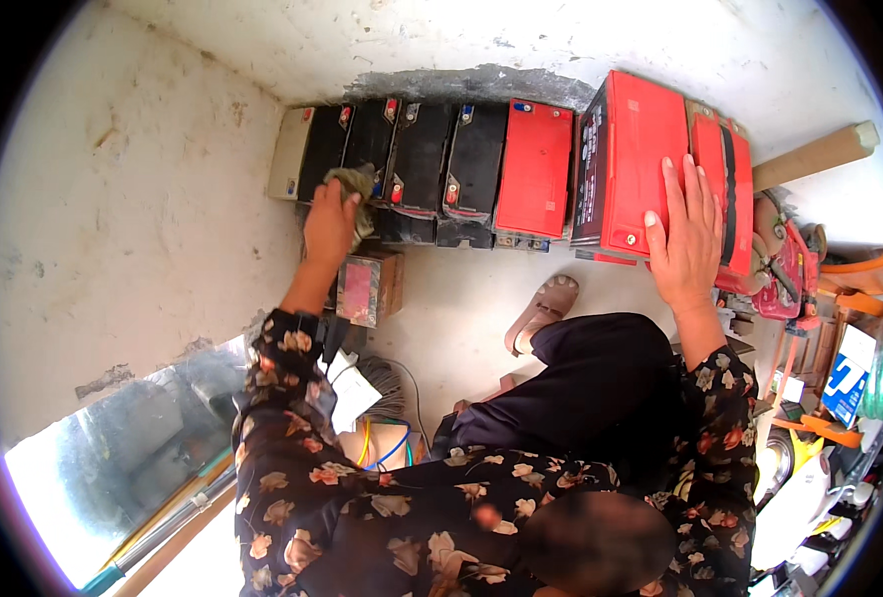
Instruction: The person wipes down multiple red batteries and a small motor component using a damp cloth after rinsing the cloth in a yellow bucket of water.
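Note:
A row of batteries stands along the back wall: a beige one (286, 157), several black ones (474, 151) and red ones (535, 159). My left hand (330, 224) is closed round a greenish-grey crumpled rag (358, 182) at the front of the leftmost black batteries. My right hand (686, 239) rests with fingers outstretched on the top of the large red batteries (633, 124) at the right, holding nothing.
Below the left batteries sit a worn box (361, 292) and coiled cables (387, 388). My sandaled foot (543, 308) is on the floor. A wooden bar (810, 157), red equipment (782, 284) and assorted clutter (850, 378) fill the right. A glass pane (103, 468) leans at lower left.

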Demonstrator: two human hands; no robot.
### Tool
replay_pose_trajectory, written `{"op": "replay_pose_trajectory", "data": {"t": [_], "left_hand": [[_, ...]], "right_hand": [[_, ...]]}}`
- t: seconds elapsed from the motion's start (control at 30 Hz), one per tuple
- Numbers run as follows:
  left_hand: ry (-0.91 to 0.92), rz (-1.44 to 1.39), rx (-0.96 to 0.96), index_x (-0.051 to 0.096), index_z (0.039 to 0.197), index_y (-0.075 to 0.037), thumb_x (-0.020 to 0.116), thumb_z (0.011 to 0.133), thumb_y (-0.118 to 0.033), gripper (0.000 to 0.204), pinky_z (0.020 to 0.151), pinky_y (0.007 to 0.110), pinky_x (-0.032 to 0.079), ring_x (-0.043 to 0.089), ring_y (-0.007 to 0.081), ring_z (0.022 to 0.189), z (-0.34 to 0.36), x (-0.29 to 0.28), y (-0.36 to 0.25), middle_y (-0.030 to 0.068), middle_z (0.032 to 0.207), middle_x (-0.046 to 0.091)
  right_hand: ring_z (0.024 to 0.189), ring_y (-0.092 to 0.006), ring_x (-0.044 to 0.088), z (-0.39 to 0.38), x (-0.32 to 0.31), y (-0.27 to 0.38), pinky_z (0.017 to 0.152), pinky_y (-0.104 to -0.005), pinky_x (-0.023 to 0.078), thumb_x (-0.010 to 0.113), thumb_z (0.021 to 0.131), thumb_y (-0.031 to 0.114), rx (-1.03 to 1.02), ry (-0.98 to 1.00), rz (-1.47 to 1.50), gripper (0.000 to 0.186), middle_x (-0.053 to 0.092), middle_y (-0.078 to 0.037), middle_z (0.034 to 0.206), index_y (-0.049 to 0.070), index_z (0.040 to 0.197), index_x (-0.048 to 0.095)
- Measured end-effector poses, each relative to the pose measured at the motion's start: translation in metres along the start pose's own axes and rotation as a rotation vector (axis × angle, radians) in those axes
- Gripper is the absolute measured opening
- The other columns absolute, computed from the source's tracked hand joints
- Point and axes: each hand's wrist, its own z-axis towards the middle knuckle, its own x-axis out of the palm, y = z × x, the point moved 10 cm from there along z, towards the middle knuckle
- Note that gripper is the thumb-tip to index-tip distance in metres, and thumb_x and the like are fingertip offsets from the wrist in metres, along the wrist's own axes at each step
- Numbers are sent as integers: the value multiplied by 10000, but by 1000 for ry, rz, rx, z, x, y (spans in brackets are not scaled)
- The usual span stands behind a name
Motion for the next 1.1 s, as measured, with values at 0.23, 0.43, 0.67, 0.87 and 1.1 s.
{"op": "replay_pose_trajectory", "data": {"t": [0.23, 0.43, 0.67, 0.87, 1.1], "left_hand": [[-32, 153, -98, 504, 1105, -102, 565, 913, -346, 316, 713, 483, 517, 590, 371, 949, 86, 26, -19, 164, 1063, 540], [-44, 192, -202, 514, 1075, -99, 573, 906, -347, 305, 724, 490, 517, 600, 387, 944, 144, 38, -27, 176, 1059, 554], [46, 151, 65, 487, 1058, -96, 603, 885, -309, 298, 693, 449, 532, 613, 353, 873, 25, 32, -74, 160, 1011, 528], [-73, 140, 53, 499, 1015, -108, 625, 870, -298, 270, 674, 437, 537, 603, 331, 930, 25, 31, -102, 140, 1007, 536], [73, -44, -2, 542, 1112, -77, 555, 892, -400, 392, 822, 501, 487, 589, 424, 994, 121, 44, -88, 226, 1153, 583]], "right_hand": [[1333, -336, 357, 0, 2, -2, 1094, -485, 255, 531, 880, 297, -9, -10, 21, 576, 377, -140, 1462, 131, 1417, 407], [1332, -337, 362, -1, 0, -5, 1096, -477, 253, 530, 883, 312, -2, -24, 1, 575, 377, -150, 1461, 133, 1416, 410], [1346, -323, 348, -3, 2, -7, 1094, -475, 259, 531, 885, 320, 18, -9, 0, 578, 379, -147, 1461, 135, 1418, 406], [1345, -314, 350, -4, 1, -5, 1097, -472, 260, 527, 894, 334, 2, -31, -19, 561, 379, -132, 1463, 145, 1411, 417], [1333, -303, 365, -4, 0, -4, 1095, -466, 266, 514, 904, 342, -17, -58, -27, 539, 393, -119, 1456, 160, 1404, 427]]}}
